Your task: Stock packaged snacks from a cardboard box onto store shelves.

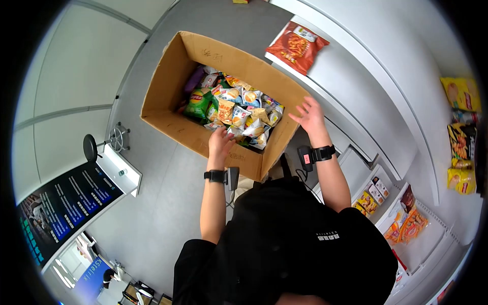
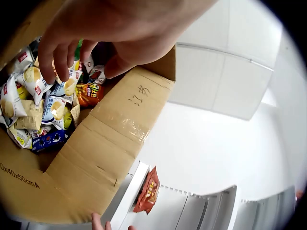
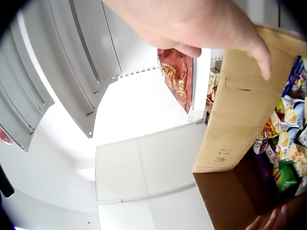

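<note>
An open cardboard box (image 1: 175, 129) full of snack bags stands in front of the person. Over its near side, the left hand (image 1: 219, 145) reaches in with loosely bent fingers, which hang above the bags in the left wrist view and grip nothing. At the box's right wall is the right hand (image 1: 311, 118), fingers spread, holding nothing; one finger overlaps the cardboard in the right wrist view. Inside lie a green chip bag (image 1: 198, 103), several white-and-blue bread packets (image 1: 240, 116) and an orange snack bag (image 1: 225, 111).
A red snack bag (image 1: 298, 47) lies on the white shelf (image 1: 335, 66) at the right. Lower shelves carry small boxes (image 1: 373, 193) and orange packets (image 1: 414, 223). Yellow bags (image 1: 461, 94) sit farther right. At the left stand a black round stool (image 1: 90, 148) and a display panel (image 1: 66, 208).
</note>
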{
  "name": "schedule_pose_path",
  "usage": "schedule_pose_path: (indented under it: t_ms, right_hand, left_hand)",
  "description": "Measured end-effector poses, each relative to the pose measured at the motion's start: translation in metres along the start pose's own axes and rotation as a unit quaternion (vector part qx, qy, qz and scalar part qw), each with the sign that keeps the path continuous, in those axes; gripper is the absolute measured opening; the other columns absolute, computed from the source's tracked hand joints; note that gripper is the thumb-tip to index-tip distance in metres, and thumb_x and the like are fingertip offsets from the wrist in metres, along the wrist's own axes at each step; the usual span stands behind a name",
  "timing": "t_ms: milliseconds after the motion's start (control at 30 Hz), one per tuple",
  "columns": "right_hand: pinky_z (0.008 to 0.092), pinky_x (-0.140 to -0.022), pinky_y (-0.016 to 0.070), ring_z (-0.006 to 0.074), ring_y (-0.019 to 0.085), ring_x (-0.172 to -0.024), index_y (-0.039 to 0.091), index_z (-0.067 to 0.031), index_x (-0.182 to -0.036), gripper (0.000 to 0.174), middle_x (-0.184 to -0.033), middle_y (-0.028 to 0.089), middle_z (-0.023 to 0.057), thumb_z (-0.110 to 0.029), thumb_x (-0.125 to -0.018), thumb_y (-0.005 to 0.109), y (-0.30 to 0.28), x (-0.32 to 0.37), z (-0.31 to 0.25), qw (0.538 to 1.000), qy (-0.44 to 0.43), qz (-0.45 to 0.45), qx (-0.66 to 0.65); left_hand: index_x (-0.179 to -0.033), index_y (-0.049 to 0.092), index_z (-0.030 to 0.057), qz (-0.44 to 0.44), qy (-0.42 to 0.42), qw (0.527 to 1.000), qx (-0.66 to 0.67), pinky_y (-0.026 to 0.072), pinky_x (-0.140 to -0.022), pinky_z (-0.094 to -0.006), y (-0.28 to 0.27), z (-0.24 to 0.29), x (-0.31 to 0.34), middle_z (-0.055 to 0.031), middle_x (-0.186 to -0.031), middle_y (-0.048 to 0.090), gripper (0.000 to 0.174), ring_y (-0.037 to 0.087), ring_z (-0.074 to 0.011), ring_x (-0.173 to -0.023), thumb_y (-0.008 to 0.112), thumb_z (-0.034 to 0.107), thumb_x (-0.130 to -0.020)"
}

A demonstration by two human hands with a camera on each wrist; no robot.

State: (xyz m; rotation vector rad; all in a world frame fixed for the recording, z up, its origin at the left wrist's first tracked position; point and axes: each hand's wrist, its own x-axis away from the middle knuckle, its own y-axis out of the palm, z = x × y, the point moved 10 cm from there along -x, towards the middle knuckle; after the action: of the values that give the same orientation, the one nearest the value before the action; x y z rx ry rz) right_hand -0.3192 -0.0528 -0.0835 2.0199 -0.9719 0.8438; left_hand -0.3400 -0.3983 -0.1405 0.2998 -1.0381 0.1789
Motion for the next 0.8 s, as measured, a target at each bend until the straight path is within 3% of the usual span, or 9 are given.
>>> schedule_pose_path:
  t_ms: [100, 167, 233, 267, 333, 433, 533, 567, 800]
  right_hand:
    - [0.0652, -0.097, 0.0305, 0.0345, 0.027, -0.132, 0.033, -0.0074, -0.132, 0.059, -0.143, 0.022, 0.0201, -0.025, -0.083, 0.059, 0.013, -0.022, 0.005, 0.998, 0.022, -0.046, 0.025]
    - [0.0633, -0.099, 0.0281, 0.0360, 0.031, -0.130, 0.020, -0.0080, -0.141, 0.075, -0.144, 0.021, 0.0235, -0.030, -0.082, 0.061, 0.016, -0.035, 0.008, 0.994, 0.059, -0.046, 0.077]
    - [0.0624, -0.100, 0.0261, 0.0364, 0.031, -0.130, 0.010, -0.0086, -0.145, 0.087, -0.145, 0.018, 0.0239, -0.034, -0.081, 0.062, 0.014, -0.052, 0.010, 0.987, 0.094, -0.018, 0.126]
    - [0.0612, -0.102, 0.0228, 0.0367, 0.030, -0.131, -0.003, -0.0056, -0.146, 0.100, -0.148, 0.012, 0.0247, -0.038, -0.079, 0.064, 0.015, -0.057, 0.013, 0.979, 0.119, -0.036, 0.161]
    - [0.0605, -0.103, 0.0219, 0.0367, 0.030, -0.132, -0.003, -0.0018, -0.145, 0.101, -0.149, 0.009, 0.0249, -0.039, -0.079, 0.064, 0.009, -0.068, 0.017, 0.979, 0.152, -0.012, 0.136]
    - [0.0595, -0.104, 0.0210, 0.0368, 0.029, -0.132, -0.006, 0.0064, -0.142, 0.101, -0.149, 0.007, 0.0248, -0.041, -0.083, 0.060, 0.012, -0.073, 0.011, 0.979, 0.190, 0.001, 0.069]
    - [0.0587, -0.104, 0.0216, 0.0368, 0.030, -0.132, -0.008, 0.0078, -0.141, 0.094, -0.147, 0.014, 0.0242, -0.037, -0.087, 0.056, 0.025, -0.068, 0.007, 0.976, 0.218, 0.008, 0.025]
    - [0.0581, -0.104, 0.0226, 0.0368, 0.030, -0.131, -0.004, 0.0079, -0.141, 0.090, -0.146, 0.015, 0.0241, -0.036, -0.089, 0.054, 0.027, -0.072, 0.011, 0.974, 0.227, 0.014, 0.019]
    - [0.0523, -0.103, 0.0298, 0.0362, 0.037, -0.127, 0.022, 0.0086, -0.134, 0.059, -0.142, 0.021, 0.0247, -0.032, -0.095, 0.043, 0.033, -0.095, 0.022, 0.974, 0.227, -0.018, 0.013]
  left_hand:
    - [-0.121, 0.040, 0.0095, 0.019, -0.080, 0.990, 0.111, 0.0425, -0.092, -0.0481, 0.002, -0.004, -0.039, -0.0118, -0.121, 0.042, 0.040, 0.047, -0.0270, -0.111, 0.052, 0.029, -0.089]
    - [-0.122, 0.039, 0.0098, 0.012, -0.122, 0.980, 0.154, 0.0419, -0.093, -0.0493, 0.004, -0.003, -0.069, -0.0130, -0.124, 0.040, 0.040, 0.049, -0.0278, -0.108, 0.052, 0.028, -0.089]
    - [-0.123, 0.037, 0.0086, 0.063, -0.134, 0.972, 0.183, 0.0438, -0.089, -0.0516, -0.005, 0.001, -0.095, -0.0178, -0.124, 0.039, 0.041, 0.050, -0.0295, -0.105, 0.050, 0.027, -0.089]
    - [-0.124, 0.036, 0.0082, 0.073, -0.141, 0.966, 0.202, 0.0442, -0.088, -0.0523, -0.009, 0.004, -0.107, -0.0190, -0.124, 0.039, 0.041, 0.051, -0.0299, -0.104, 0.050, 0.027, -0.089]
    - [-0.128, 0.032, 0.0076, 0.113, -0.153, 0.956, 0.223, 0.0447, -0.085, -0.0546, -0.029, 0.004, -0.147, -0.0228, -0.124, 0.038, 0.048, 0.050, -0.0327, -0.104, 0.049, 0.030, -0.089]
    - [-0.132, 0.026, 0.0084, 0.054, -0.175, 0.941, 0.284, 0.0447, -0.084, -0.0553, -0.058, -0.003, -0.226, -0.0232, -0.126, 0.036, 0.053, 0.050, -0.0351, -0.103, 0.047, 0.034, -0.090]
    - [-0.130, 0.033, 0.0084, 0.143, -0.147, 0.931, 0.303, 0.0472, -0.079, -0.0518, -0.083, 0.009, -0.257, -0.0187, -0.120, 0.041, 0.052, 0.053, -0.0336, -0.097, 0.046, 0.038, -0.090]
    - [-0.128, 0.039, 0.0096, 0.186, -0.147, 0.917, 0.320, 0.0481, -0.076, -0.0499, -0.085, 0.018, -0.252, -0.0147, -0.121, 0.042, 0.048, 0.055, -0.0322, -0.092, 0.045, 0.038, -0.090]
    - [-0.132, 0.038, 0.0128, 0.178, -0.082, 0.938, 0.287, 0.0473, -0.080, -0.0494, -0.128, 0.018, -0.316, -0.0124, -0.120, 0.045, 0.046, 0.057, -0.0304, -0.091, 0.043, 0.036, -0.093]
